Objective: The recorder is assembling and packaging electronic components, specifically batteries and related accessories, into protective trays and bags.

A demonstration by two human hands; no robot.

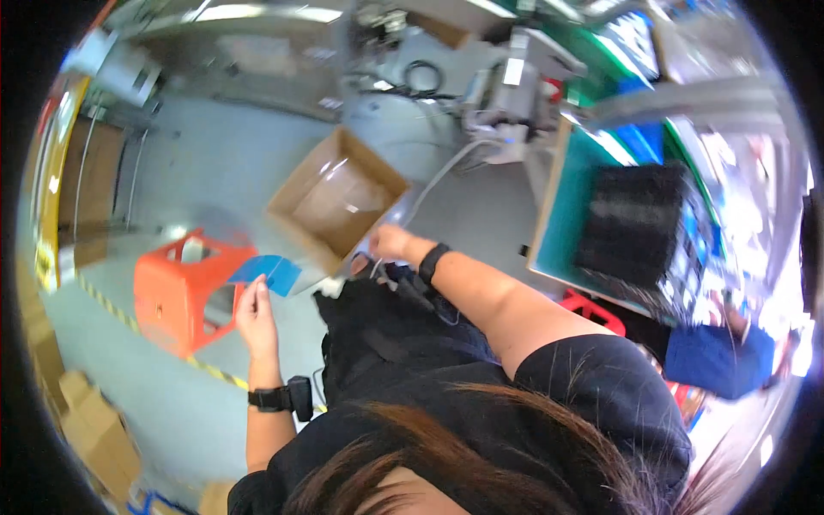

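Note:
My left hand (257, 315) pinches a flat, glossy blue sheet (285, 275) between thumb and fingers, just right of an orange plastic stool (163, 296). My right hand (391, 243) is at the near right edge of an open cardboard box (379, 174), its fingers curled in. What those fingers hold, if anything, is too small and blurred to make out. Inside the box, something clear and shiny like plastic film (348, 193) catches the light. Black bands circle both wrists.
To the right, a black crate (631, 227) rests on a green-topped table (562, 232). A pale cable (439, 182) runs from the box to grey equipment (506, 94). Flattened cardboard (99, 438) lies lower left, beyond yellow-black floor tape (107, 303). Another person's blue clothing (717, 356) appears at right.

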